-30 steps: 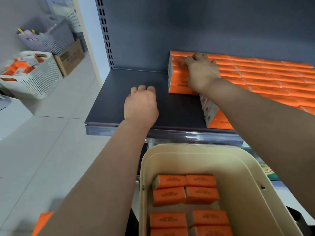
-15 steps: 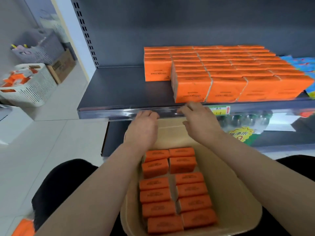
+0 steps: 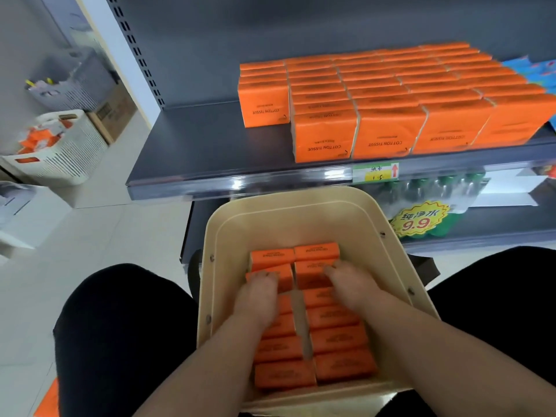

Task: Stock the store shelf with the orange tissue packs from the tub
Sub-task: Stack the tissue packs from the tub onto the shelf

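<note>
A beige tub (image 3: pixel 304 203) sits between my knees below the dark shelf (image 3: pixel 192 145). Inside it lie two columns of orange tissue packs (image 3: pixel 340 340). My left hand (image 3: pixel 255 299) lies on the left column, fingertips on a pack (image 3: pixel 281 273) near the far end. My right hand (image 3: pixel 350 288) lies on the right column, fingertips on a pack (image 3: pixel 313 270) there. Both hands are blurred, and whether the fingers grip a pack is unclear. On the shelf stand rows of stocked orange packs (image 3: pixel 391 94), filling its right part.
The shelf's left part is bare up to the perforated upright (image 3: pixel 135 52). A white slotted basket (image 3: pixel 66 152) with orange items, a grey basket (image 3: pixel 72 85) and a cardboard box (image 3: pixel 111 115) stand on the floor at left. Green bottles and a price sign (image 3: pixel 421 219) occupy the lower shelf.
Both hands have left the shelf, passed over the tub's far rim and come down onto the packs inside the tub. The view has tilted downward.
</note>
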Tool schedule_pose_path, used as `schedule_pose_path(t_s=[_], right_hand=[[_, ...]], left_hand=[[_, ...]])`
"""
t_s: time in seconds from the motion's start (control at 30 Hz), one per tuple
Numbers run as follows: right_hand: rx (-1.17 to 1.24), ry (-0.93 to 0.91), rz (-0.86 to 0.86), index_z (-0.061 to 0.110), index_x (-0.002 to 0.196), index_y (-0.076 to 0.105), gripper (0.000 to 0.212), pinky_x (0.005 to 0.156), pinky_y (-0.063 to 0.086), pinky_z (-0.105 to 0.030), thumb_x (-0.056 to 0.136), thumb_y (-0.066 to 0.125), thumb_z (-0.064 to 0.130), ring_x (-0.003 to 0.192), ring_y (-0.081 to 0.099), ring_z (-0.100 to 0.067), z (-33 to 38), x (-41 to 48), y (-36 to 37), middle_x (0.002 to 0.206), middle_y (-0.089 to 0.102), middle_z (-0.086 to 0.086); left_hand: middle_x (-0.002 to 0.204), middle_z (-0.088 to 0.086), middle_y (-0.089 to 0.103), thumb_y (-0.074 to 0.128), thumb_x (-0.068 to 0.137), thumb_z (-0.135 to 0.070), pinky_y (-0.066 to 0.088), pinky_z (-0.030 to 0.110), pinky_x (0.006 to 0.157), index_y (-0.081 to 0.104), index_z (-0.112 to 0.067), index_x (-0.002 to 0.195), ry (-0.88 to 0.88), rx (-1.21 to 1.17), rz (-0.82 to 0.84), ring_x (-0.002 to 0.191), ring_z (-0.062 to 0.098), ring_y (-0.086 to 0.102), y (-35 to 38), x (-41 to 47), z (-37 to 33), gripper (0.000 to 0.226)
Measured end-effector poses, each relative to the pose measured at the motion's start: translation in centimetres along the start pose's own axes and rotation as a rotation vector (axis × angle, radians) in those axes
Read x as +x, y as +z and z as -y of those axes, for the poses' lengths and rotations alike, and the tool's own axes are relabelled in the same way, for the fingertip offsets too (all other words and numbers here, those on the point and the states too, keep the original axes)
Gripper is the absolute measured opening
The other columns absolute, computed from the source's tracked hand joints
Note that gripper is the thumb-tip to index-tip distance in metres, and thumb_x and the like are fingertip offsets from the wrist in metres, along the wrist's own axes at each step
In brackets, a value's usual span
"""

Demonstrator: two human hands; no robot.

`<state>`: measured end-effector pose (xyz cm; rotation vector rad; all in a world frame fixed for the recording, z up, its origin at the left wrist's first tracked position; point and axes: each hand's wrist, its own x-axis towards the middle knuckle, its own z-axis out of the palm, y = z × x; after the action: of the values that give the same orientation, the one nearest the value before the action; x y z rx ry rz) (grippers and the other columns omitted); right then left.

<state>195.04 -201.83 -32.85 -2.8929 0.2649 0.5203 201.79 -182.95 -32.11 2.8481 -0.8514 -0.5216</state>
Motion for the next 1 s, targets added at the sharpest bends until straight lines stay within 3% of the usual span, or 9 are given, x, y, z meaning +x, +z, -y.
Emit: schedule_pose_path(t_s=[0.13, 0.37, 0.47, 0.77, 0.9, 1.0], right_hand=[[-0.006, -0.011, 0.095, 0.019, 0.128, 0.05, 0.043, 0.097, 0.041, -0.034, 0.088, 0.062, 0.032, 0.123, 0.046, -0.025, -0.1, 1.4, 0.4, 0.131, 0.048, -0.007], [0.007, 0.025, 0.048, 0.021, 0.125, 0.051, 0.03, 0.096, 0.039, -0.036, 0.097, 0.043, 0.029, 0.121, 0.047, -0.025, 0.1, 2.2, 2.6, 0.13, 0.051, -0.005], [0.017, 0.039, 0.055, 0.022, 0.128, 0.049, 0.037, 0.097, 0.038, -0.036, 0.096, 0.046, 0.039, 0.124, 0.045, -0.023, 0.1, 2.3, 2.7, 0.132, 0.049, -0.003], [0.003, 0.02, 0.047, 0.021, 0.13, 0.045, 0.043, 0.098, 0.037, -0.037, 0.093, 0.048, 0.045, 0.125, 0.045, -0.025, 0.7, 1.8, 3.0, 0.133, 0.05, -0.003], [-0.056, -0.005, 0.082, 0.021, 0.127, 0.046, 0.033, 0.095, 0.04, -0.036, 0.095, 0.046, 0.026, 0.122, 0.047, -0.025, 0.7, 1.5, 2.4, 0.13, 0.051, -0.004], [-0.07, -0.006, 0.031, 0.022, 0.127, 0.048, 0.032, 0.093, 0.041, -0.036, 0.096, 0.043, 0.023, 0.12, 0.05, -0.026, 0.9, 1.1, 0.7, 0.127, 0.054, -0.006]], left_hand=[[0.124, 0.004, 0.053, 0.046, 0.09, -0.01, 0.042, 0.035, 0.095, 0.053, -0.017, 0.117, -0.004, -0.017, -0.047, 0.119, 0.024, 0.047, 0.0, 0.5, -0.1, 0.029], [0.124, 0.002, 0.054, 0.045, 0.088, -0.006, 0.041, 0.03, 0.096, 0.055, -0.016, 0.115, -0.014, -0.073, -0.072, 0.119, 0.021, 0.047, 0.8, 0.9, 0.4, 0.031], [0.123, 0.003, 0.054, 0.045, 0.089, -0.007, 0.041, 0.032, 0.094, 0.055, -0.015, 0.113, -0.034, -0.07, -0.074, 0.119, 0.022, 0.047, 0.7, 1.0, 0.3, 0.027], [0.121, 0.001, 0.055, 0.047, 0.09, -0.009, 0.044, 0.032, 0.091, 0.056, -0.017, 0.113, -0.071, -0.094, -0.095, 0.116, 0.021, 0.049, 0.3, 0.6, 0.3, 0.027], [0.12, 0.002, 0.055, 0.047, 0.089, -0.009, 0.045, 0.032, 0.089, 0.056, -0.017, 0.113, -0.073, -0.083, -0.084, 0.114, 0.021, 0.05, -0.1, 0.2, 0.5, 0.027], [0.121, 0.004, 0.056, 0.049, 0.089, -0.01, 0.045, 0.033, 0.09, 0.055, -0.017, 0.115, -0.076, -0.041, -0.053, 0.114, 0.023, 0.052, -0.4, 0.1, 0.6, 0.027]])
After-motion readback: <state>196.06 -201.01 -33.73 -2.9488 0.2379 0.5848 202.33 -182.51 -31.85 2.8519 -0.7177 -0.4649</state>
